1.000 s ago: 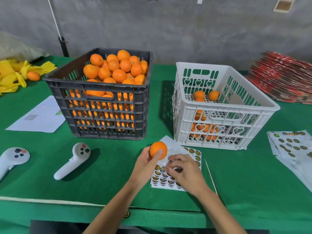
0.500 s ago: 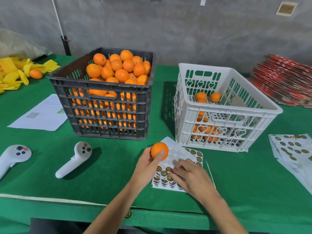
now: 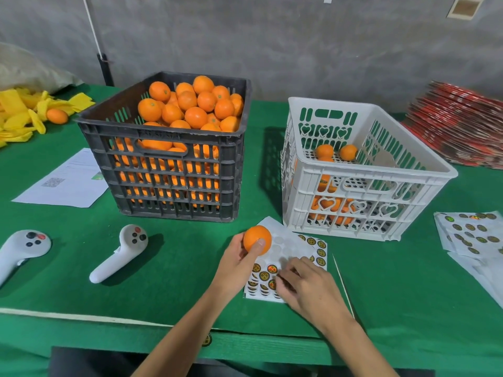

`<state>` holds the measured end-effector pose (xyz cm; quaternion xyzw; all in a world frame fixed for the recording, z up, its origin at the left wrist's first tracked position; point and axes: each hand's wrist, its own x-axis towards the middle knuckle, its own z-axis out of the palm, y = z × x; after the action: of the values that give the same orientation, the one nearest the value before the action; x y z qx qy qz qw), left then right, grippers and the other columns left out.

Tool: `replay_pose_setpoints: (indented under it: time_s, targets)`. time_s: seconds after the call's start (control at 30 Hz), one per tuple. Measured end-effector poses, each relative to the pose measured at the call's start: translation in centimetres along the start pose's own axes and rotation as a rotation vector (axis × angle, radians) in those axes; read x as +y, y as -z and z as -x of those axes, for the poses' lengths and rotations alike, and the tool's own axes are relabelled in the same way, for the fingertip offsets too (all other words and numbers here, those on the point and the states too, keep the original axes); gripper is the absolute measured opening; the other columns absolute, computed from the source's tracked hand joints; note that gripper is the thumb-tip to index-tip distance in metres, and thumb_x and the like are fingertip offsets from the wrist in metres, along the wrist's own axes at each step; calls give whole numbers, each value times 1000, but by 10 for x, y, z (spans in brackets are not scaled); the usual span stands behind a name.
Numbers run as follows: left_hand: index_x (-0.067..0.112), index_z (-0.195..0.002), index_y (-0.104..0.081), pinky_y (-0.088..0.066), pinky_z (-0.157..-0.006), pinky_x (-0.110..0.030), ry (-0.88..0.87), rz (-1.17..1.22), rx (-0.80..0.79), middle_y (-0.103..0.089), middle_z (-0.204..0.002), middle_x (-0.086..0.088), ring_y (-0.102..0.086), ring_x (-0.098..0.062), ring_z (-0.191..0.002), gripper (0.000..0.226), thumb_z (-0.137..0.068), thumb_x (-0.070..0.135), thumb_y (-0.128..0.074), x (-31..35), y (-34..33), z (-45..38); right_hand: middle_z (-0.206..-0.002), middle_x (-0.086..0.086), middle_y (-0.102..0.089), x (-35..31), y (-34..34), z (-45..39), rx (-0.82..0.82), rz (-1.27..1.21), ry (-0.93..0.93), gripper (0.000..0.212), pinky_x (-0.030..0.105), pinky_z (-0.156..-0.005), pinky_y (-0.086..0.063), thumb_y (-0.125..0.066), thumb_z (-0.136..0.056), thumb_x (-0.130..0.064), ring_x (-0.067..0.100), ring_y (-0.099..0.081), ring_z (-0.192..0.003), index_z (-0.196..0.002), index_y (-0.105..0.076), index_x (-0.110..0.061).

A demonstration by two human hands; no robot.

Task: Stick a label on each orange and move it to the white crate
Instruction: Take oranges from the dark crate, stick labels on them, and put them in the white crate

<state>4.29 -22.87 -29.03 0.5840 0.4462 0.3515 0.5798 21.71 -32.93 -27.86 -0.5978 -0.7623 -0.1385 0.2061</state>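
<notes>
My left hand grips one orange just above the table, over the top left corner of a label sheet. On that sheet my right hand lies with curled fingers, its fingertips pinching at a round label near the sheet's lower rows. The white crate stands right behind the sheet and holds several oranges. To its left, a black crate is heaped with oranges.
Two white controllers lie at the front left. A printed paper lies behind them; yellow wrappers with one orange lie farther back. More label sheets and a red stack lie right. A thin stick lies beside my right hand.
My right hand's fingertips have shifted slightly down the label sheet. My left hand keeps the orange in about the same place.
</notes>
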Motion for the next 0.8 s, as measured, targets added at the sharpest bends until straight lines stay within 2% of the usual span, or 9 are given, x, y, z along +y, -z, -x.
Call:
replay_pose_setpoints:
  time_s: [0.13, 0.23, 0.33, 0.47, 0.57, 0.67, 0.8]
  targets:
    - [27, -137, -55, -46, -89, -18, -25, -25, -5, -69, -121, 14, -65, 11, -102, 65, -85, 65, -64, 1, -1, 2, -103, -9, -62, 2, 0, 5, -120, -159, -114, 56, 27, -81, -54, -56, -93, -68, 11, -59, -91, -107, -77, -18]
    - [27, -137, -55, -45, -85, -14, -39, -58, -4, -68, -119, 15, -65, 11, -102, 60, -89, 62, -63, 0, -1, 4, -108, -14, -60, 5, -3, 6, -163, -259, -182, 60, 26, -94, -47, -56, -89, -73, 10, -59, -100, -109, -75, -20]
    - [27, -136, -55, -45, -79, -11, -50, -98, 5, -67, -117, 15, -64, 11, -99, 52, -95, 57, -63, -1, -1, 5, -106, -16, -59, 8, -6, 7, -145, -364, -228, 49, 29, -97, -45, -60, -91, -64, 10, -58, -104, -108, -76, -21]
    - [28, -136, -54, -45, -75, -3, -52, -109, 18, -67, -117, 15, -64, 12, -98, 47, -97, 53, -63, -2, -1, 6, -99, -16, -59, 5, -6, 7, -95, -389, -215, 31, 31, -89, -50, -65, -95, -46, 6, -54, -94, -105, -79, -20]
    - [27, -136, -54, -45, -74, -1, -50, -104, 20, -68, -117, 13, -65, 11, -98, 49, -96, 53, -64, -2, -1, 6, -94, -20, -61, 3, -6, 6, -72, -527, -350, 19, 30, -89, -48, -69, -94, -41, 6, -57, -94, -96, -80, -25]
    - [28, -136, -54, -46, -75, -4, -45, -93, 21, -68, -117, 15, -65, 11, -98, 49, -96, 54, -65, -2, -1, 6, -93, -16, -66, 1, -5, 3, -66, -706, -490, 7, 33, -88, -50, -76, -92, -30, 10, -61, -96, -86, -79, -28]
    - [31, -136, -53, -46, -78, -10, -36, -88, 13, -68, -121, 14, -65, 10, -101, 49, -96, 56, -64, -3, 0, 5, -92, -16, -67, 1, -4, 0, -86, -784, -586, 14, 35, -91, -50, -79, -88, -18, 7, -60, -98, -81, -78, -30]
